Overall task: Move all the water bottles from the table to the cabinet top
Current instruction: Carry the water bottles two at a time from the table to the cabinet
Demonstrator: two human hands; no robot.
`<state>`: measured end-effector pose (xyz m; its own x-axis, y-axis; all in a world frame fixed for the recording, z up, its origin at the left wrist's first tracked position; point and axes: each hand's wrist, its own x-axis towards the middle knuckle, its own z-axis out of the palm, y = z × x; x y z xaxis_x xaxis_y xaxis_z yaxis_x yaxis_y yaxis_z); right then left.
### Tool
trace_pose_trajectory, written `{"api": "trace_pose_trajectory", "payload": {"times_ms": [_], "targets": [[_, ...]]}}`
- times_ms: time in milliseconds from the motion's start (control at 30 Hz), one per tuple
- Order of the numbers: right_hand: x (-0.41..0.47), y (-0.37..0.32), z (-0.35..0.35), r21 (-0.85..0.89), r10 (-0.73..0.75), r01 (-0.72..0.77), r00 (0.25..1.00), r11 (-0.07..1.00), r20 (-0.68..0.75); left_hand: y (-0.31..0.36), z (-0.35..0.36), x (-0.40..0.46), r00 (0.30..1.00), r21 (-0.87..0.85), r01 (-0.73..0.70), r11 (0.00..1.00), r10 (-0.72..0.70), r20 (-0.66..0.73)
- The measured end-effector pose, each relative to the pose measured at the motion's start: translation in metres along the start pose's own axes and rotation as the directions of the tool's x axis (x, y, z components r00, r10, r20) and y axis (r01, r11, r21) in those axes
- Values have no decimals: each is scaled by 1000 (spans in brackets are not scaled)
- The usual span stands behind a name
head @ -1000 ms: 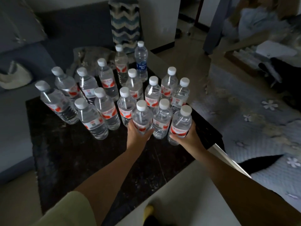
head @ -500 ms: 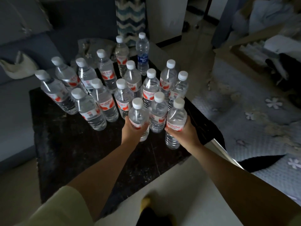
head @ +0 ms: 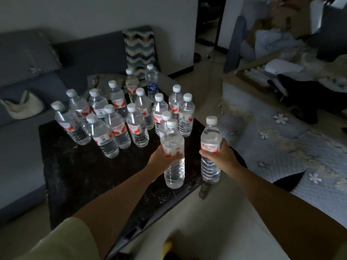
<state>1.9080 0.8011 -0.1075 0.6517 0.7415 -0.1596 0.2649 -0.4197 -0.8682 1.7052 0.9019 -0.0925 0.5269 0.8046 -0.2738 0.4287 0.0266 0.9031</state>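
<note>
Several clear water bottles with white caps and red labels (head: 136,126) stand grouped on a dark table (head: 78,171). One at the back carries a blue label (head: 152,85). My left hand (head: 161,158) grips one bottle (head: 173,162) around its middle, lifted upright over the table's near right part. My right hand (head: 220,156) grips a second bottle (head: 210,139), held upright past the table's right corner, above the floor. No cabinet is in view.
A grey sofa (head: 28,76) with a white bag (head: 24,107) wraps the table's left and far sides, and a zigzag throw (head: 140,47) hangs over it. A quilted floral mat (head: 281,139) covers the floor at the right. A doorway (head: 208,25) opens behind.
Both hands have lifted their bottles off the table and drawn them back toward me and to the right, away from the group. The view has tilted up.
</note>
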Motion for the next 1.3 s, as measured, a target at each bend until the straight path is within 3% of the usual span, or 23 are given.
{"api": "trace_pose_trajectory", "payload": {"times_ms": [200,433,500,733,867,1033,1300], "targets": [[-39,22,-56,38,99,-95,988,995,-118,28,45,5,964,52,-136,989,120,237],[-108,51,-103,162,274,-228,881,960,-386,42,110,4,826,94,-252,963,163,540],[-142,59,-109,202,332,-267,822,942,-463,47,129,-5,737,100,-300,949,163,656],[-276,91,-97,330,507,-386,608,861,-612,40,186,-61,491,119,-408,905,108,864],[-365,106,-83,415,608,-466,418,781,-675,34,218,-127,233,105,-521,847,23,972],[-494,116,-53,579,690,-427,167,695,-705,14,253,-231,-5,44,-672,739,-65,998],[-703,94,31,680,680,-329,-134,656,-721,-43,257,-435,-334,-119,-706,698,-179,925]]}}
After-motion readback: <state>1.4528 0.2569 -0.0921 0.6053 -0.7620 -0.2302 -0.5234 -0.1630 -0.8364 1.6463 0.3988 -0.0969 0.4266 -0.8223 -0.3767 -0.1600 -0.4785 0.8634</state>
